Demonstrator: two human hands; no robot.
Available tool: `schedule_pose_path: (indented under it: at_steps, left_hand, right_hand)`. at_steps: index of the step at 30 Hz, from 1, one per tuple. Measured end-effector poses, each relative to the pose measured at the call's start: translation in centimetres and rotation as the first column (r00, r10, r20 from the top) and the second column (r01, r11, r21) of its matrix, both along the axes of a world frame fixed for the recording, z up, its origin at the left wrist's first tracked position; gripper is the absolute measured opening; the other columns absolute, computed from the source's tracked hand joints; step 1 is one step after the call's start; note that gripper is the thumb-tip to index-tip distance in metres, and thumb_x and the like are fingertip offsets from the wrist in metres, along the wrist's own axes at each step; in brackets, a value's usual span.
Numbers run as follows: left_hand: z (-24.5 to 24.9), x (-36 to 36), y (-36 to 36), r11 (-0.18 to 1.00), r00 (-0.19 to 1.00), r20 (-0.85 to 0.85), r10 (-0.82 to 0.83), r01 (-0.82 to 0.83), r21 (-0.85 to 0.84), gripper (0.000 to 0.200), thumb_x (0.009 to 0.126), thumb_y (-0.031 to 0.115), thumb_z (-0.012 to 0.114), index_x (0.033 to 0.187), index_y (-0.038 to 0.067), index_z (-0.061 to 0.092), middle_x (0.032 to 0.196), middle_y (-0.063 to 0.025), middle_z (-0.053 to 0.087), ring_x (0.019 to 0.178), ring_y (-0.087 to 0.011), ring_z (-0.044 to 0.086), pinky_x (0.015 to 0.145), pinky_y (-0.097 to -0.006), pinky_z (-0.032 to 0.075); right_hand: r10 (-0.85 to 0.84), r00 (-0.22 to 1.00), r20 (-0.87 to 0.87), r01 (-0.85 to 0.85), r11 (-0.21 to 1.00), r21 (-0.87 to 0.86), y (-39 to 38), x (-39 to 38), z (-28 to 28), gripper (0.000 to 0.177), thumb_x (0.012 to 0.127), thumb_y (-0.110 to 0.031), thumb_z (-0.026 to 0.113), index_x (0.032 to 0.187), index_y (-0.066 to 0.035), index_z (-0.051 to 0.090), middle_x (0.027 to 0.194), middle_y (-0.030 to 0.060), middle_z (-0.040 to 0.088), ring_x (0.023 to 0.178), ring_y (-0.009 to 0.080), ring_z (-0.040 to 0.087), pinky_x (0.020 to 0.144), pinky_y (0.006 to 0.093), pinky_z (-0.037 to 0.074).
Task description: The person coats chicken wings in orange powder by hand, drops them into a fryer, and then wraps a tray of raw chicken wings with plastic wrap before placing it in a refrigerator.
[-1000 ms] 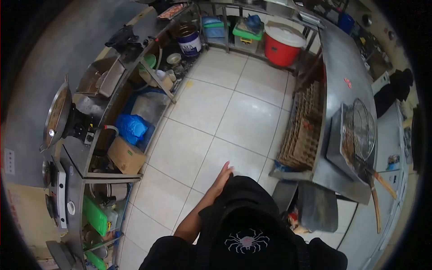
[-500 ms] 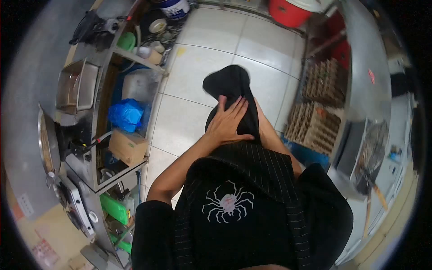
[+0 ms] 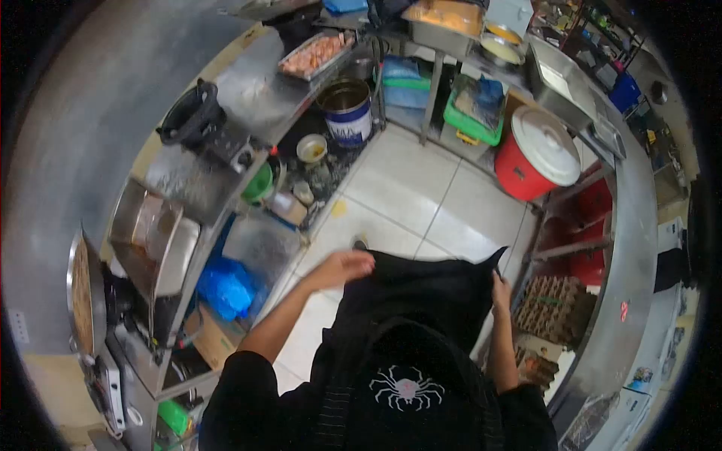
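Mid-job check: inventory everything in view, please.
Apron: one, black, lower centre
Wok: one, grey, left edge
Burner: one, black, upper left
Steel tray: at least one, grey, left
Orange-filled tray: one, grey, top
Pink pieces: many, pink, upper left
Bucket: one, blue and white, top centre
Blue bag: one, blue, left
Cardboard box: one, brown, lower left
Tub: one, red, white lid, upper right
Egg trays: several, brown, right
Floor tiles: several, white, centre
Others: too blurred to count
Left hand: one, bare, apron's left corner
Right hand: one, bare, apron's right edge
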State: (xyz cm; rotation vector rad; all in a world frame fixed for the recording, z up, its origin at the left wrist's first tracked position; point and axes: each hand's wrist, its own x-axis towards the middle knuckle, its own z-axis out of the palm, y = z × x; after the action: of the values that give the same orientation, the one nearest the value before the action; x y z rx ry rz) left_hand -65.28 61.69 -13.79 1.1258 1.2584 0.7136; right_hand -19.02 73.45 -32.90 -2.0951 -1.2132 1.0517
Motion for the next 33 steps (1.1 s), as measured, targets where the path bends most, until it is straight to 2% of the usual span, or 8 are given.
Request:
schedule_pose_path:
  at_steps: [3, 5, 6, 9, 14, 17, 23, 33]
  left_hand:
    - [-0.9, -12.3, 15.3, 0.843, 0.729, 0.437, 0.527, -0.514, -0.159, 0.025, 0.090, 0.025, 0.053, 0.107, 0.007, 0.057, 0.098, -0.0041, 0.062, 0.091, -0.0180, 0.060, 0.078, -0.0298, 0.048]
    - [-2.1, -21.3, 25.6, 0.750, 0.562, 0.565, 0.604, -0.641, -0.164, 0.027, 0.092, 0.028, 0.048, 0.110, 0.009, 0.053, 0.100, -0.0045, 0.061, 0.092, -0.0190, 0.059, 0.077, -0.0306, 0.047]
    - [-1.8, -24.7, 30.5, 0.701, 0.536, 0.548, 0.642, -0.699, -0.138, 0.029, 0.092, 0.029, 0.046, 0.113, 0.010, 0.052, 0.104, -0.0059, 0.060, 0.095, -0.0199, 0.058, 0.079, -0.0312, 0.047]
    - [-3.9, -35.5, 42.8, 0.666, 0.534, 0.530, 0.659, -0.742, -0.080, 0.039, 0.093, 0.031, 0.042, 0.125, 0.009, 0.045, 0.122, -0.0108, 0.051, 0.109, -0.0240, 0.053, 0.088, -0.0362, 0.045]
    - [-10.9, -45.8, 54.6, 0.658, 0.569, 0.352, 0.744, -0.715, -0.236, 0.077, 0.086, 0.056, 0.045, 0.141, 0.006, 0.023, 0.145, -0.0129, 0.025, 0.132, -0.0300, 0.026, 0.108, -0.0423, 0.024]
    - [-3.8, -34.4, 49.6, 0.706, 0.690, 0.234, 0.685, -0.708, 0.022, 0.065, 0.088, 0.043, 0.047, 0.135, 0.000, 0.035, 0.140, -0.0127, 0.032, 0.131, -0.0270, 0.028, 0.105, -0.0368, 0.025]
    - [-7.0, -17.9, 43.3, 0.809, 0.809, 0.079, 0.583, -0.569, -0.143, 0.060, 0.086, 0.041, 0.049, 0.130, 0.001, 0.039, 0.134, -0.0117, 0.038, 0.124, -0.0258, 0.034, 0.101, -0.0372, 0.029]
    - [-6.3, -13.1, 34.9, 0.897, 0.892, 0.112, 0.437, -0.423, -0.127, 0.053, 0.082, 0.037, 0.051, 0.122, 0.002, 0.045, 0.122, -0.0102, 0.046, 0.112, -0.0239, 0.044, 0.095, -0.0379, 0.036]
  right_hand:
    - [-0.027, 0.978, 0.206, -0.085, 0.854, 0.513, 3.6, -1.3, -2.7, 0.033, 0.083, -0.030, 0.061, 0.094, 0.001, 0.057, 0.061, 0.0036, 0.052, 0.053, 0.0114, 0.047, 0.049, 0.0266, 0.039]
    - [-0.071, 0.985, 0.158, 0.026, 0.962, 0.270, 4.8, -2.1, -6.5, 0.030, 0.084, -0.030, 0.060, 0.095, -0.003, 0.055, 0.067, 0.0039, 0.052, 0.053, 0.0113, 0.050, 0.044, 0.0270, 0.041]
    - [-0.202, 0.970, -0.133, 0.196, 0.979, -0.058, 4.8, -7.0, -0.7, 0.031, 0.084, -0.031, 0.060, 0.099, -0.006, 0.054, 0.074, 0.0035, 0.054, 0.053, 0.0134, 0.052, 0.040, 0.0284, 0.044]
    - [-0.155, 0.959, -0.235, 0.074, 0.944, -0.320, 5.3, -12.2, -0.2, 0.035, 0.081, -0.032, 0.064, 0.104, -0.008, 0.054, 0.086, 0.0051, 0.059, 0.064, 0.0170, 0.060, 0.047, 0.0304, 0.049]
    - [-0.272, 0.958, -0.087, 0.227, 0.910, -0.348, 1.1, -15.2, 0.3, 0.043, 0.077, -0.039, 0.066, 0.101, -0.003, 0.060, 0.076, 0.0118, 0.062, 0.060, 0.0187, 0.059, 0.050, 0.0304, 0.049]
    - [-0.419, 0.906, 0.051, 0.407, 0.834, -0.373, -3.0, -16.0, -0.8, 0.049, 0.076, -0.045, 0.067, 0.099, -0.002, 0.061, 0.063, 0.0102, 0.059, 0.053, 0.0159, 0.054, 0.044, 0.0311, 0.043]
    - [-0.726, 0.687, -0.005, 0.649, 0.617, -0.444, -11.2, -17.8, 2.3, 0.048, 0.078, -0.043, 0.064, 0.102, -0.002, 0.059, 0.067, 0.0102, 0.059, 0.053, 0.0176, 0.056, 0.044, 0.0318, 0.047]
    - [-0.956, 0.256, -0.145, 0.772, 0.292, -0.565, -37.2, -25.5, -1.8, 0.046, 0.081, -0.036, 0.061, 0.108, 0.000, 0.055, 0.092, 0.0151, 0.061, 0.071, 0.0247, 0.063, 0.056, 0.0370, 0.053]
